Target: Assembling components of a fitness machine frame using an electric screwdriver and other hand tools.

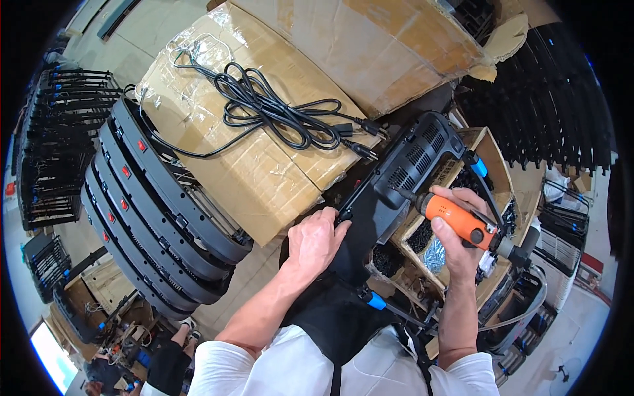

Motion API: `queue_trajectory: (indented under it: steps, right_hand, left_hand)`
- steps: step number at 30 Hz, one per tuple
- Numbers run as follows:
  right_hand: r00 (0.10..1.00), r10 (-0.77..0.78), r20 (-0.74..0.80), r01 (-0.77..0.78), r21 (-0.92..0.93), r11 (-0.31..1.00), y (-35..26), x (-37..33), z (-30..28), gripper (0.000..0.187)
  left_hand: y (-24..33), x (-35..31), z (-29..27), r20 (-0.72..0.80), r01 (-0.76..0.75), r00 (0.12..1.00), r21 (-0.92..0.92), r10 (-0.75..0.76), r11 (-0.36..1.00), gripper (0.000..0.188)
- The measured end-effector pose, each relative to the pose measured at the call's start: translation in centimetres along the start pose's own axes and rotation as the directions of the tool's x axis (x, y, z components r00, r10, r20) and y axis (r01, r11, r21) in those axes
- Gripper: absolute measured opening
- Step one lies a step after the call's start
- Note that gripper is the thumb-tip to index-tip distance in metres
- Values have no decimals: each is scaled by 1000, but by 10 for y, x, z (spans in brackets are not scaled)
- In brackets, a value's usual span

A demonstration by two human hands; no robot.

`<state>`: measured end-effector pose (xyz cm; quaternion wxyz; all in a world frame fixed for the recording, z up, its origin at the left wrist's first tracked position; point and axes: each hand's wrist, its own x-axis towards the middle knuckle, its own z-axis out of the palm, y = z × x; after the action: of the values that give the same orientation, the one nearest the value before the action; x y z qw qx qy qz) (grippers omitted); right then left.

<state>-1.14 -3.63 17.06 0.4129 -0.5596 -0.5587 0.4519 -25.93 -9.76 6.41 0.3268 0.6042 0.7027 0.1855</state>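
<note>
A long black plastic housing (416,158) with slotted vents lies at a slant in front of me. My left hand (312,239) is closed on its near left end, thumb and fingers at the edge. My right hand (456,247) is wrapped round an orange power screwdriver (456,216), with a hose fitting at its back end. The screwdriver's bit points left at the vented part of the housing; whether it touches a screw I cannot tell. Black frame tubes with blue bands (479,167) stand beside the housing.
Bundled black power cords (264,109) lie on a taped cardboard box (264,188). Curved dark grey panels with red switches (158,171) are stacked on the left. A wooden bin (432,254) of screws sits on the right. Black frames (538,99) fill the far right. Another person (168,363) is at lower left.
</note>
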Motion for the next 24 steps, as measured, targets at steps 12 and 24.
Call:
queue_trajectory:
  steps: [12, 24]
  right_hand:
    - [996, -6, 88, 16, -111, 994, 1, 19, 18, 52]
    - [992, 1, 123, 24, -201, 979, 0, 33, 32, 49]
  left_hand:
    - [3, 4, 3, -3, -19, 1000, -55, 19, 998, 29]
    - [2, 3, 6, -41, -76, 997, -102, 72, 992, 27]
